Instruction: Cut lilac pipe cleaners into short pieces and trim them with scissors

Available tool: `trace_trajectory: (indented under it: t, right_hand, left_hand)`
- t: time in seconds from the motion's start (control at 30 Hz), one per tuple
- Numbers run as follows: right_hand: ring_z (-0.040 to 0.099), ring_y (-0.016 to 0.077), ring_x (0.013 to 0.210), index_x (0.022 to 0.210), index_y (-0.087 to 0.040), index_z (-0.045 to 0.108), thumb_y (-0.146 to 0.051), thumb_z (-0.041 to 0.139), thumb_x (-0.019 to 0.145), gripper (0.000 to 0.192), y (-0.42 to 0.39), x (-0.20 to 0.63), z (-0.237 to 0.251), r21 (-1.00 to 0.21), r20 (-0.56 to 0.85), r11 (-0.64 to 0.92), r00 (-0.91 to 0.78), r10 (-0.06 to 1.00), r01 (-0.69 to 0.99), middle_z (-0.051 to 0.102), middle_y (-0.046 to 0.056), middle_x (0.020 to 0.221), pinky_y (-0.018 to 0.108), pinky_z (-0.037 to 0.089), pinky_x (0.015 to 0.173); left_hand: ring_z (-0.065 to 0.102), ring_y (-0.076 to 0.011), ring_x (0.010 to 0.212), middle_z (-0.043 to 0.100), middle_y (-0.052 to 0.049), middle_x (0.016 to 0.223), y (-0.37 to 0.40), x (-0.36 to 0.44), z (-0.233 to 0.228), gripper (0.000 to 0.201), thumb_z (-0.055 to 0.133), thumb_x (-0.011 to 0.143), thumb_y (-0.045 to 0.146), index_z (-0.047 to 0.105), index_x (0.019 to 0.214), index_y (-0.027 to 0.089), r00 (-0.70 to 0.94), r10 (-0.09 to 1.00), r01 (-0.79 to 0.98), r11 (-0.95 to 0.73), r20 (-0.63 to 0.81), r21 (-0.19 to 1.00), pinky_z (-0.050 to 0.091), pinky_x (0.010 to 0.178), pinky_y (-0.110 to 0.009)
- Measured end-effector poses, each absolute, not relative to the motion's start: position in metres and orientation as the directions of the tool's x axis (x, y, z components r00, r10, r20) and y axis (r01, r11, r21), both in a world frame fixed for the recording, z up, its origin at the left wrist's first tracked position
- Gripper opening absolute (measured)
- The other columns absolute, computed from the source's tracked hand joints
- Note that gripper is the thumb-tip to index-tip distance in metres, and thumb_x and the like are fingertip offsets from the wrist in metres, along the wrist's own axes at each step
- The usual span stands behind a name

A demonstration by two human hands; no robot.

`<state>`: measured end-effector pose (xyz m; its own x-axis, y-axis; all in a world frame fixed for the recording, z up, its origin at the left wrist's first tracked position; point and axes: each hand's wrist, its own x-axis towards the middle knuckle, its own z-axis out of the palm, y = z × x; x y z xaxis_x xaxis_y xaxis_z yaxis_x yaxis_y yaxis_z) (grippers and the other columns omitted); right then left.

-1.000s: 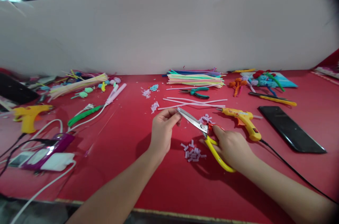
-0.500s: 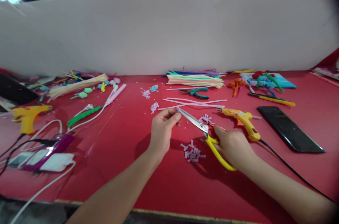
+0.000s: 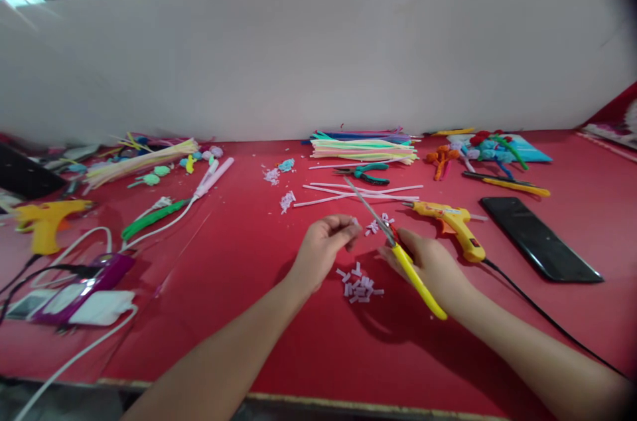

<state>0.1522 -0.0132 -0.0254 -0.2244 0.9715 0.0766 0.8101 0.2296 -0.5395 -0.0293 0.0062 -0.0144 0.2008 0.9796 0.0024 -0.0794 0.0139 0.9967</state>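
Scissors with shiny metal blades and glossy yellow plastic handles, matt red surface, glossy black phone, fuzzy pipe cleaners

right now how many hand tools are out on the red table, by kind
glue guns: 2, one by the right hand, one at far left
scissors: 1, yellow-handled, in the right hand
pliers: 1, green-handled
total: 4
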Motion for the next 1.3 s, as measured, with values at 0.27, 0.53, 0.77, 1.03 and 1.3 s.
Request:
trace_trajectory:
  t: [0.27,0.53,0.77,1.03,1.3]
  right_hand:
    - [0.044,0.0105,0.054,0.072,-0.018,0.05,-0.026,0.046,0.071,0.009,-0.017,0.146,-0.011,-0.873,0.023,0.112,-0.189,0.982,0.475,0.047,-0.004,0.057,0.02,0.035,0.049]
    - [0.038,0.009,0.052,0.066,-0.018,0.045,-0.023,0.046,0.069,0.006,-0.018,0.146,-0.02,-0.865,0.055,0.154,-0.215,0.975,0.478,0.04,-0.005,0.055,0.019,0.031,0.047]
    - [0.04,0.0098,0.048,0.07,-0.02,0.043,-0.038,0.05,0.071,0.02,-0.015,0.153,-0.024,-0.633,0.127,0.277,-0.257,0.958,0.723,0.045,-0.004,0.055,0.021,0.025,0.044]
    - [0.055,0.0175,0.049,0.071,-0.02,0.04,-0.051,0.039,0.077,0.032,-0.015,0.154,-0.029,-0.142,0.158,0.311,-0.289,0.944,0.94,0.056,0.001,0.054,0.024,0.018,0.045]
    - [0.056,0.0191,0.047,0.072,-0.019,0.041,-0.051,0.033,0.081,0.034,-0.015,0.155,-0.034,-0.031,0.176,0.336,-0.326,0.929,0.941,0.058,0.003,0.051,0.024,0.014,0.043]
  left_hand:
    - [0.043,-0.0092,0.059,0.046,0.002,0.064,-0.007,-0.016,-0.015,0.011,0.053,0.075,0.024,0.057,0.068,0.015,0.438,0.898,0.089,-0.007,-0.033,0.996,0.034,0.056,-0.021]
    - [0.049,-0.0115,0.066,0.053,0.001,0.068,-0.009,-0.014,-0.015,0.006,0.058,0.069,0.021,0.058,0.066,0.016,0.4,0.915,0.2,-0.137,0.046,0.97,0.038,0.063,-0.022]
    - [0.047,-0.0087,0.056,0.053,0.002,0.059,-0.001,-0.021,-0.016,0.007,0.061,0.067,0.022,0.061,0.067,0.015,0.18,0.984,0.034,-0.019,0.013,0.999,0.037,0.056,-0.021]
    - [0.046,-0.0057,0.051,0.054,0.002,0.055,0.011,-0.036,-0.012,0.005,0.063,0.063,0.016,0.061,0.067,0.013,-0.108,0.994,-0.266,-0.042,0.014,0.963,0.036,0.051,-0.018]
    - [0.045,-0.0055,0.051,0.053,0.003,0.056,0.011,-0.038,-0.01,0.002,0.06,0.065,0.015,0.06,0.066,0.013,-0.125,0.992,-0.283,-0.068,0.033,0.957,0.036,0.051,-0.018]
